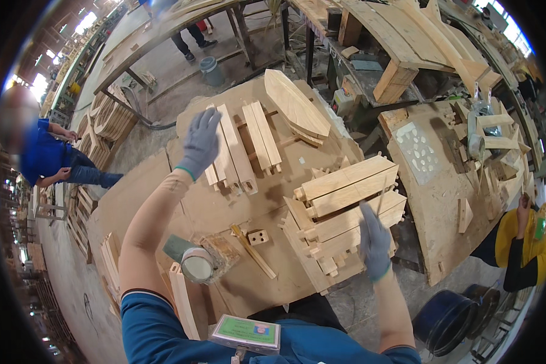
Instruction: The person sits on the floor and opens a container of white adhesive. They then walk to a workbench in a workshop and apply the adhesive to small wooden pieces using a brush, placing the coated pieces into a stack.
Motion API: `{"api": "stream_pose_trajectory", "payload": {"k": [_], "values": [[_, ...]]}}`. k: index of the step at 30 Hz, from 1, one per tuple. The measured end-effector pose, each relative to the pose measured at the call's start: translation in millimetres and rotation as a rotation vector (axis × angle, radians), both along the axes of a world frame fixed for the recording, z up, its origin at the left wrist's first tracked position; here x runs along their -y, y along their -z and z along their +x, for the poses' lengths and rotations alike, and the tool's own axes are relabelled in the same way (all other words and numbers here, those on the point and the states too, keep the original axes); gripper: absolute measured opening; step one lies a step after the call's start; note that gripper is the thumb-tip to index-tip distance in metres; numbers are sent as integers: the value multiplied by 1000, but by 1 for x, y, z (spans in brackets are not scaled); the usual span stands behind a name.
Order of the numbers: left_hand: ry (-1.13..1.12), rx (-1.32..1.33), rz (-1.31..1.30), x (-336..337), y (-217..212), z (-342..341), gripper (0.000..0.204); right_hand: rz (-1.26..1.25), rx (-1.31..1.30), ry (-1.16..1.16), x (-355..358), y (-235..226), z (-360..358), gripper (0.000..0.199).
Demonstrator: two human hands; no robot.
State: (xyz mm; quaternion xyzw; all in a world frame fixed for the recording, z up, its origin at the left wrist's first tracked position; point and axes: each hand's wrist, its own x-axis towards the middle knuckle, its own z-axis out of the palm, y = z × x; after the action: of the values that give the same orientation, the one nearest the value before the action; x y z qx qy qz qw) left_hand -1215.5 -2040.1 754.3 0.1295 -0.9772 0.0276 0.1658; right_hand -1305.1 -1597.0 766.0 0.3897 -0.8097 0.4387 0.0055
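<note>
My left hand (201, 144), in a grey glove, reaches over the left edge of a row of pale wooden rails (233, 145). Its fingers are stretched out and hold nothing I can see; whether they touch the wood I cannot tell. At the right end of a stack of tenoned wooden rails (340, 227) is my right hand (375, 242), also gloved and slightly blurred. A thin stick (380, 203) rises from its fingers. Between the hands lie a second pair of rails (261, 136) and curved, pointed boards (294, 106).
A round container (198, 265) stands near me beside a yellowish strip (253, 252) and a small block with holes (258, 236). Another workbench (431, 224) with wood parts is at right. One person in blue (51, 148) stands left; another in yellow (531, 249) is right.
</note>
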Motion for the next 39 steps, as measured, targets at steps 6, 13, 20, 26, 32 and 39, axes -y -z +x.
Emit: {"api": "stream_pose_trajectory", "payload": {"k": [6,13,20,26,32,39], "values": [[-471,125,864,-70,25,-91,93,297,-370,19,34,73,-58,46],[-873,90,922,-77,80,-129,88,186,-296,-14,32,77,-55,44],[-830,17,908,-82,74,-152,93,204,-309,13,32,73,-59,42],[-781,-16,-69,-47,44,-107,97,186,-292,24,30,74,-59,40],[-910,220,775,-25,22,-58,80,191,-321,24,29,78,-60,39],[-861,155,690,-42,34,-93,87,191,-366,16,28,79,-61,38]]}}
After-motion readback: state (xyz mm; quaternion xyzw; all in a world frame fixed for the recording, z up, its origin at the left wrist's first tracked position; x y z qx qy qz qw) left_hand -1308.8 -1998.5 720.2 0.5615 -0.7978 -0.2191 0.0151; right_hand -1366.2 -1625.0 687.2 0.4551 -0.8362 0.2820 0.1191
